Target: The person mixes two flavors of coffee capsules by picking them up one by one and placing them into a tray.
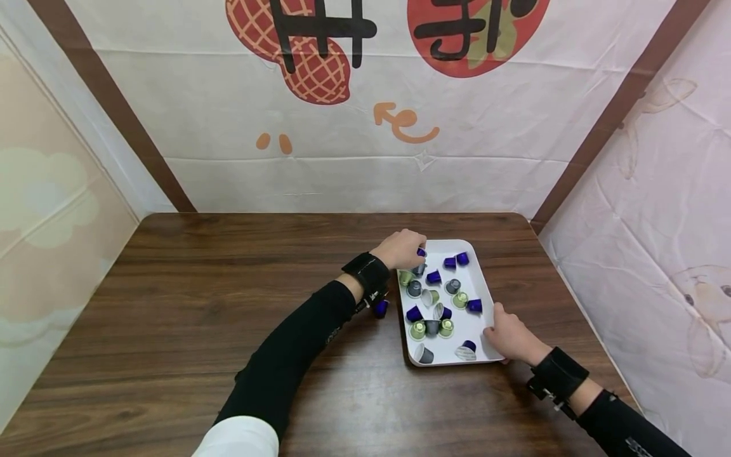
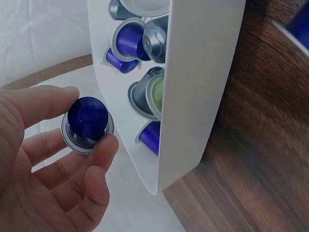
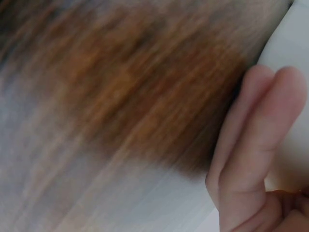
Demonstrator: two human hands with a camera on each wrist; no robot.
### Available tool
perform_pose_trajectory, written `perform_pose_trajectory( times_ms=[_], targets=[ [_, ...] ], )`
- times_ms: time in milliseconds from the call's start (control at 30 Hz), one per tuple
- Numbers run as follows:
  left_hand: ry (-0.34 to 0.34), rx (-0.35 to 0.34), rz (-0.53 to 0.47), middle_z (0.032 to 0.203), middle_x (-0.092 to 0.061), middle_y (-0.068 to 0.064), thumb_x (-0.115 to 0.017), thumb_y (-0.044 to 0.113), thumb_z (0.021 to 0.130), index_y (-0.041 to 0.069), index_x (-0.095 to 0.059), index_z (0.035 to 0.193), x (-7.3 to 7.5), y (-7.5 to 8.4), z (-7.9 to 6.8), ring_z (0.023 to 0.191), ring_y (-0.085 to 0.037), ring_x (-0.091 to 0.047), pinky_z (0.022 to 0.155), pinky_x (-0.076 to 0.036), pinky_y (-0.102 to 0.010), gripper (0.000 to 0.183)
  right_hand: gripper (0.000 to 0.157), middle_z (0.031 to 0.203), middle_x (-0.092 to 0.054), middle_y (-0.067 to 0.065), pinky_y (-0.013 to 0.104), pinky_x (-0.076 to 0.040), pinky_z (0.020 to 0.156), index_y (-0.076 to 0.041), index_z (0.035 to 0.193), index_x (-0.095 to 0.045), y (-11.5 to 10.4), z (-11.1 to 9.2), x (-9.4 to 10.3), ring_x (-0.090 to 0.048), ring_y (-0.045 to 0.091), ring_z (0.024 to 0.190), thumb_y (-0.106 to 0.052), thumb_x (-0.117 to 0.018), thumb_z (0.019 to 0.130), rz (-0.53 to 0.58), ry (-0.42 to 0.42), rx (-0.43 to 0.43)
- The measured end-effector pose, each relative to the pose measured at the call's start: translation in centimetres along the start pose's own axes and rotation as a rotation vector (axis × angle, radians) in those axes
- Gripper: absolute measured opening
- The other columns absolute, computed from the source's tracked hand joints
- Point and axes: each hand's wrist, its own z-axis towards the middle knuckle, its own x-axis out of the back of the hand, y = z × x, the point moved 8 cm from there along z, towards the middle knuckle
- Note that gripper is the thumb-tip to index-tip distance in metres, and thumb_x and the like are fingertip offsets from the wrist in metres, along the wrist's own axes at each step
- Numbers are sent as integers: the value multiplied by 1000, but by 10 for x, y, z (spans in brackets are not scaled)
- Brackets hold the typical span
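My left hand (image 1: 401, 249) pinches a dark blue coffee capsule (image 2: 88, 117) between thumb and fingers, over the far left corner of a white tray (image 1: 478, 346). In the left wrist view the capsule's closed end faces the camera, and its silver rim shows behind. My right hand (image 1: 513, 334) grips the tray's right side near its front corner. Its fingers (image 3: 256, 140) lie along the outer wall in the right wrist view. Blue, green and grey capsules lie scattered in the tray, among them a blue one (image 1: 433, 277) and a green one (image 1: 418, 329).
Another blue capsule (image 1: 381, 309) lies on the brown wooden table (image 1: 188, 317), left of the tray and close by my left wrist. Behind the table hangs a printed white cloth (image 1: 354, 184), with more cloth (image 1: 639, 266) along the right side.
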Motion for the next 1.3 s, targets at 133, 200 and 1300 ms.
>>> perform_pose_trajectory(
  times_ms=[133, 200, 1300],
  targets=[
    [-3, 4, -10, 67, -36, 1, -58, 22, 93, 11, -57, 98, -6, 5, 7, 51, -10, -29, 53, -27, -24, 12, 52, 92, -52, 30, 33, -47, 40, 13, 130, -19, 1, -1, 0, -56, 20, 46, -6, -47, 91, 2, -6, -6],
    [-2, 6, -13, 67, -36, 1, -58, 22, 93, 11, -57, 98, -9, 6, 10, 51, -10, -29, 53, -26, -24, 12, 52, 90, -53, 28, 33, -47, 40, 13, 130, -20, 1, -1, 1, -56, 20, 46, -6, -48, 91, 4, -8, -4],
    [-37, -123, -8, 90, -59, 0, -57, 22, 94, 13, -62, 96, -4, -6, -25, 69, -13, -51, 65, -42, -27, 10, 48, 90, -51, 33, 33, -46, 38, 15, 127, -22, -5, -4, 3, -55, 20, 44, -5, -46, 90, 1, 30, 47]
  ],
)
